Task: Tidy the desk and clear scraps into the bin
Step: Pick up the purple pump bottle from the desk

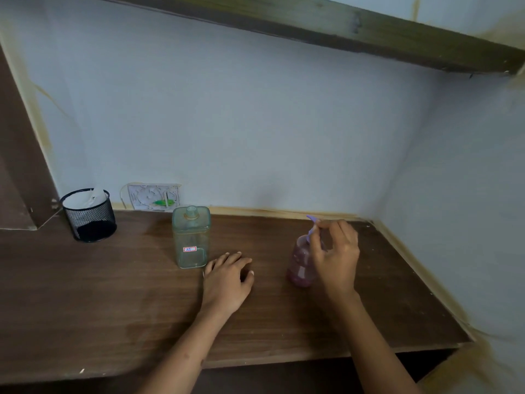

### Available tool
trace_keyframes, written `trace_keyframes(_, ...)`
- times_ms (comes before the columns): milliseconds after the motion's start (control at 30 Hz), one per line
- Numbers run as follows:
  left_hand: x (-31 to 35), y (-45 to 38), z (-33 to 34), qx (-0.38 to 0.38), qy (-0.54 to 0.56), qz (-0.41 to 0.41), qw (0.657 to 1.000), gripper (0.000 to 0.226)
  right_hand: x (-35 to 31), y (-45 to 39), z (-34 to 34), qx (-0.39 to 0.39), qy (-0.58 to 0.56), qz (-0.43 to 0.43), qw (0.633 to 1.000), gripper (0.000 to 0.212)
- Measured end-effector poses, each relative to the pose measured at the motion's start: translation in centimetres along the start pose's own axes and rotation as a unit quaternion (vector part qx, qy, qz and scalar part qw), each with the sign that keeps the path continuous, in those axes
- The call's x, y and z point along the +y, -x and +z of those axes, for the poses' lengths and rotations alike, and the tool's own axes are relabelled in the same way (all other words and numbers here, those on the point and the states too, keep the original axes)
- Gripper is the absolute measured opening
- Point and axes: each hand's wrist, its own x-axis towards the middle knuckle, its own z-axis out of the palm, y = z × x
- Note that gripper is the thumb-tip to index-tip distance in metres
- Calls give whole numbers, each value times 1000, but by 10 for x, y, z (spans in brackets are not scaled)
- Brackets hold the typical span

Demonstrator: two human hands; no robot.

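— Where's the thing being tidied right now?

— The purple pump bottle [300, 261], standing on the desk [113, 294] directly under the right hand [336, 255]. Its fingers pinch the pump head at the top; the body of the bottle isn't held at all.

— Risky?

— I'd say so. Lifted or twisted by the pump alone, the bottle could swing, tip, or the head could come loose and spill the liquid onto the wood.

— And the other hand?

— The left hand [227, 275] lies flat on the desk, fingers relaxed, gripping nothing. Just beyond its fingertips stands a clear square bottle [191, 237] with no cap; a careless sweep of that hand could knock it over, though I can't tell whether anything is inside.

— How many things in all?

— Two bottles. One black mesh cup [89, 216], well off to the left hand's far side, with white paper in it. One flat white item [153, 197] leaning on the wall behind the clear bottle. No bin in sight.
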Motion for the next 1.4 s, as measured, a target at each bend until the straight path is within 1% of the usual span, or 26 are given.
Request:
trace_keyframes(133, 1, 2, -2, -6, -3, -2, 1000, 43, -5, -5, -10, -23, 48, 21, 998, 6)
trace_keyframes(200, 1, 2, -3, -9, -5, -1, 1000, 48, -8, -8, -12, -32, 63, 28, 997, 7)
trace_keyframes(267, 1, 2, -3, -8, -6, 0, 1000, 45, -10, -10, -13, -38, 68, 26, 997, 12)
trace_keyframes(367, 0, 1, -2, -7, -6, 3, 1000, 42, -10, -13, -12, -27, 70, 25, 997, 16)
trace_keyframes(467, 0, 0, -1, -2, -5, 1, 1000, 53, -7, -10, -4, -5, 77, 4, 997, 14)
trace_keyframes(633, -1, -1, 1, 10, 3, 6, 1000, 40, -3, -4, 1, 1, 85, -15, 996, 18)
trace_keyframes(733, 0, 0, 0, 11, 5, 6, 1000, 38, -2, -5, -4, -13, 100, -24, 995, 16)
trace_keyframes(900, 1, 0, 0, 12, 2, 8, 1000, 39, -2, -16, -17, -51, 124, -35, 990, 22)
trace_keyframes(1067, 0, 0, 0, 7, -7, 9, 1000, 40, 0, -23, -18, -65, 128, -38, 989, 20)
trace_keyframes(1133, 0, -1, 1, 8, -8, 10, 1000, 40, 1, -23, -16, -58, 121, -38, 990, 20)
trace_keyframes(1333, -2, -2, 4, 12, -7, 12, 1000, 40, 1, -11, -2, 8, 77, -26, 997, 14)
trace_keyframes(1400, -3, -2, 4, 16, -2, 15, 1000, 39, 2, -7, 0, 8, 83, -29, 996, 11)
